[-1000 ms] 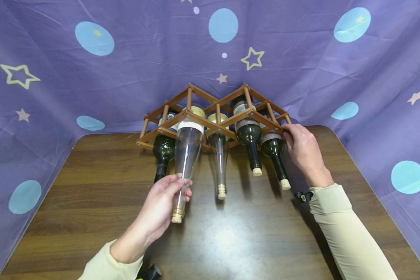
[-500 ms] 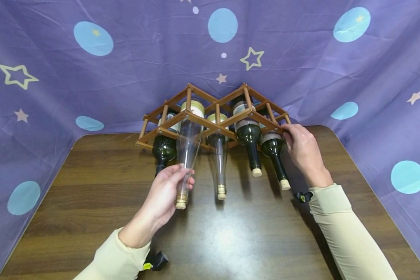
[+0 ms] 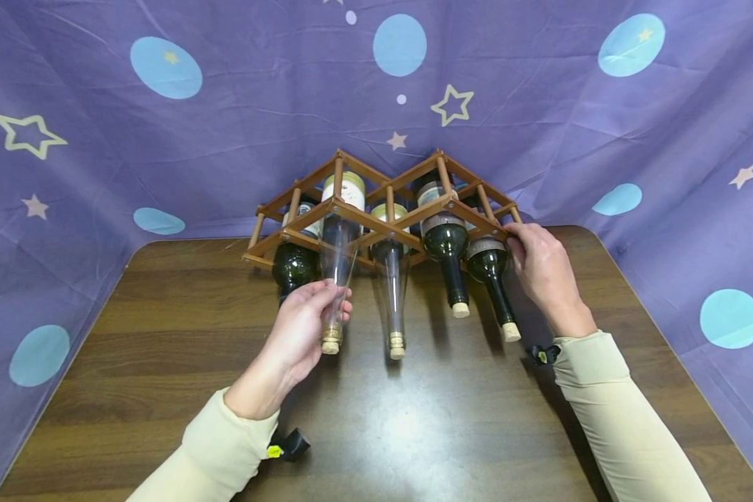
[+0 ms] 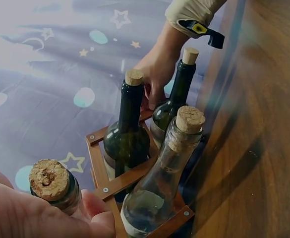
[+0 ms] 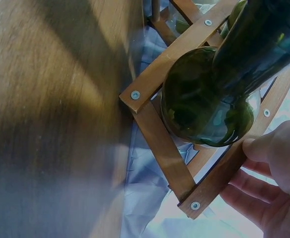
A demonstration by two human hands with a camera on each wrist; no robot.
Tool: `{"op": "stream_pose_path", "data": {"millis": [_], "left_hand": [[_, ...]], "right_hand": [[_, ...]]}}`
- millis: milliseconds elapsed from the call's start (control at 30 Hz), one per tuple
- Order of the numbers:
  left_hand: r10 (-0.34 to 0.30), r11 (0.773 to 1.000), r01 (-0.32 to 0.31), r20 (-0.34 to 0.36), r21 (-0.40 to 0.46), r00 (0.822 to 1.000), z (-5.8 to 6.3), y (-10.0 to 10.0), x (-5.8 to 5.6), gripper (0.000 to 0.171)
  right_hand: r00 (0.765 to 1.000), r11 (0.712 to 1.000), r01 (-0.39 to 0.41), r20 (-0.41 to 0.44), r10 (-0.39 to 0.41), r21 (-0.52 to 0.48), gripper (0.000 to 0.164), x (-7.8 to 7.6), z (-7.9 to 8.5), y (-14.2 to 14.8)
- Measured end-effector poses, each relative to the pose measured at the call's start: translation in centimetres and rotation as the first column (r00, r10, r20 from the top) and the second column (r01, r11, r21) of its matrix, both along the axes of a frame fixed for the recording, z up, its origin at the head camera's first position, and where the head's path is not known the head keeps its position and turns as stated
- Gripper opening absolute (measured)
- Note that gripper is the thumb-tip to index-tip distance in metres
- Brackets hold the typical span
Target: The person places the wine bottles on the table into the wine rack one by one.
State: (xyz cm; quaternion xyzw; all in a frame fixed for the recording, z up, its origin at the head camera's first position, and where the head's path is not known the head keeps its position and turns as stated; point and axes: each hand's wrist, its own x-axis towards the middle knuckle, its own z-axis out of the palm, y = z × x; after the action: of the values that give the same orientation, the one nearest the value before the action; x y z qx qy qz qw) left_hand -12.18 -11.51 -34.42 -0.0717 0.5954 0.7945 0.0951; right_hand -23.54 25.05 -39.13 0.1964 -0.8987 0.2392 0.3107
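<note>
My left hand [image 3: 298,328] grips the neck of a clear corked glass bottle [image 3: 339,254], whose labelled base lies inside the folding wooden wine rack [image 3: 420,219]. In the left wrist view its cork [image 4: 49,179] pokes out past the thumb. With my right hand [image 3: 544,272] I hold the rack's right end. Up close in the right wrist view, the thumb and fingers [image 5: 251,191] pinch the end slat [image 5: 219,176], beside a dark green bottle [image 5: 199,99].
Another clear bottle [image 3: 395,279] lies in the middle of the rack. Green bottles fill slots to the right [image 3: 448,244] and left [image 3: 295,263], the left one's neck partly hidden by my hand. The rack stands at the back of the wooden table [image 3: 163,335], against a purple curtain [image 3: 301,84].
My left hand has moved away from me and slightly right, sliding the clear bottle deeper into its rack slot. The right hand has stayed on the rack's end.
</note>
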Motion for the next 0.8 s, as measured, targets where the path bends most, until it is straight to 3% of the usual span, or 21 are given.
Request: {"op": "stream_pose_path", "data": {"millis": [800], "left_hand": [[0.019, 0.999, -0.018, -0.011, 0.042, 1.0, -0.8, 0.0, -2.4, 0.025]], "right_hand": [[1.0, 1.0, 0.004, -0.007, -0.004, -0.001, 0.02, 0.0, -0.2, 0.0]]}}
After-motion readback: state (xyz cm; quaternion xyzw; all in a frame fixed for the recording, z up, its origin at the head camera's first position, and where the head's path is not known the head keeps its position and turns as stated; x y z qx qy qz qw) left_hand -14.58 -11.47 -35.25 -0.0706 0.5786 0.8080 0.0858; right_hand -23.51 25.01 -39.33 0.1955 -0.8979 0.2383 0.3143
